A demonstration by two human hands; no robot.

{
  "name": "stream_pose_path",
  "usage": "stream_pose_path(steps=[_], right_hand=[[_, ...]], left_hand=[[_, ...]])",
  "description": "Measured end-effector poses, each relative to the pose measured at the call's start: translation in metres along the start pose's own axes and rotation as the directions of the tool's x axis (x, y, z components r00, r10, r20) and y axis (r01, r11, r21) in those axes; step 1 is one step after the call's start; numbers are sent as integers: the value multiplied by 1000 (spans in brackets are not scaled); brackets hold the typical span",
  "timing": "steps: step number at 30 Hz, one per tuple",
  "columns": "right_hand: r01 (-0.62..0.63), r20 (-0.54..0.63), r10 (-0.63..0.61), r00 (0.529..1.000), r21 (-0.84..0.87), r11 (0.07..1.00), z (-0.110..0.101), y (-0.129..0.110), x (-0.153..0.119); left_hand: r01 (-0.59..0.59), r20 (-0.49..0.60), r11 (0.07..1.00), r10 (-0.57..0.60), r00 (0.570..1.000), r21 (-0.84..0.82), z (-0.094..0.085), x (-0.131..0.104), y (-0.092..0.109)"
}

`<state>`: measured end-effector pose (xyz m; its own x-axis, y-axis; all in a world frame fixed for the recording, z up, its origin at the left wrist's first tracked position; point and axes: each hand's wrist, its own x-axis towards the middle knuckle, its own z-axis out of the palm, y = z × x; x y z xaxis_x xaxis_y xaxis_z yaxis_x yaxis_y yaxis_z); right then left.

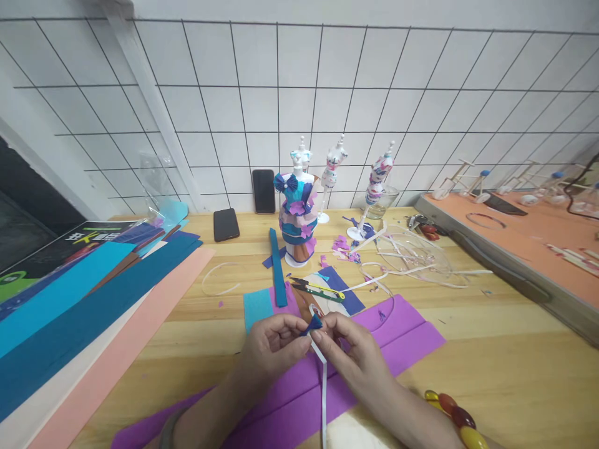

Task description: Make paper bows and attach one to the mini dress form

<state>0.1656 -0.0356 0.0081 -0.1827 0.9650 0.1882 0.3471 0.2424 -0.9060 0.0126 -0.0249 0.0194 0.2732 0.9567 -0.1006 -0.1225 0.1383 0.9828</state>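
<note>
Both hands [271,349] [352,352] nearly meet, thumbs and forefingers pinched, the other fingers apparently curled, though partly hidden

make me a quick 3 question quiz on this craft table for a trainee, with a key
1. Multiple choice: what colour is the large sheet below the hands?
a) green
b) purple
c) white

2. True or false: the green-and-yellow snips lie beyond both hands, touching neither.

3. Fill the gap: the left hand and right hand pinch a small dark blue piece between them, while a narrow ____ strip hangs below the fingertips.

Key: 1. b; 2. true; 3. white
</note>
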Motion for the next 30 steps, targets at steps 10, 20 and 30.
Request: stream_pose_path(steps=[10, 20, 30], right_hand=[[2, -20, -3, 1000, -6, 1000, -2, -2, 1], [51, -13, -52, 999, -60, 997, -1, 2, 1], [55, -12, -56, 998, -56, 997, -1, 3, 2]], left_hand=[[-65, 47, 993, 61, 997, 95, -5, 2, -1], [-82, -61, 979, 95, 994, 188, -1, 1, -1], [-269, -84, 814, 360, 929, 514, -4, 1, -7]])
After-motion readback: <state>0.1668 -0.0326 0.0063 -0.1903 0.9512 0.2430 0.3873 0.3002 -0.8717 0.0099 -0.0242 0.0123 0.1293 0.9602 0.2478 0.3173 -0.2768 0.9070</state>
